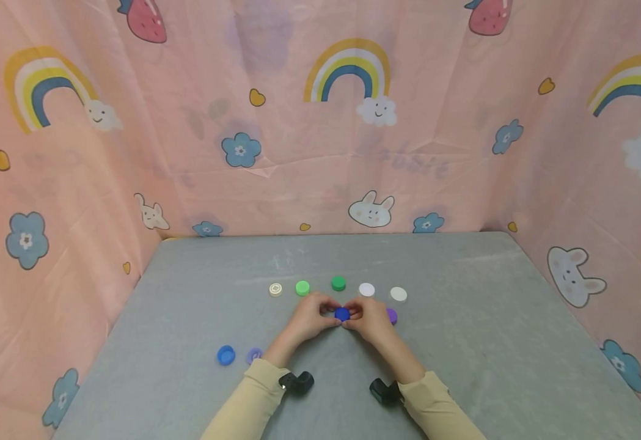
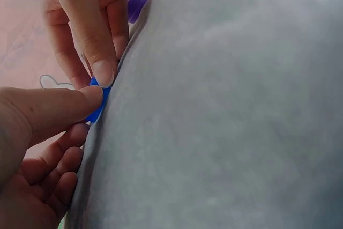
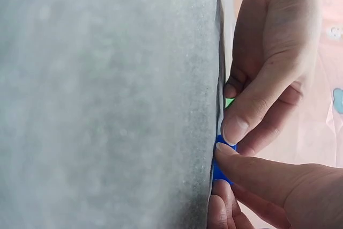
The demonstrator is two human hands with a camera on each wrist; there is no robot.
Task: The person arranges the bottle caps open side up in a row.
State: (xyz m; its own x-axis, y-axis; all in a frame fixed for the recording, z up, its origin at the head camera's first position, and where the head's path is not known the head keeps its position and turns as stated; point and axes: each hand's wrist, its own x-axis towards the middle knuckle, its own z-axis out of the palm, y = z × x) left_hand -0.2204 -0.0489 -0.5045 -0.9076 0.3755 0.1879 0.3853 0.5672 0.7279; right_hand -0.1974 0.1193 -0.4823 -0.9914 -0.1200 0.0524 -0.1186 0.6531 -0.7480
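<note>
A dark blue bottle cap (image 1: 342,314) sits between both hands over the middle of the grey table (image 1: 490,330). My left hand (image 1: 310,316) pinches it from the left, thumb nearer me and curled fingers beyond. From the right, my right hand (image 1: 371,319) grips the same cap with thumb and fingers. In the left wrist view both thumbs press against the blue cap (image 2: 97,110), close to the tabletop. The right wrist view has it partly hidden behind the thumbs. A purple cap (image 1: 391,316) lies just right of my right hand, partly covered by it.
Beyond the hands lies a row of caps: cream (image 1: 275,289), light green (image 1: 302,288), dark green (image 1: 338,283), white (image 1: 366,289) and off-white (image 1: 399,294). At the near left are an upturned blue cap (image 1: 226,355) and a lavender cap (image 1: 255,355) beside my left forearm. Pink curtains (image 1: 309,165) enclose the table.
</note>
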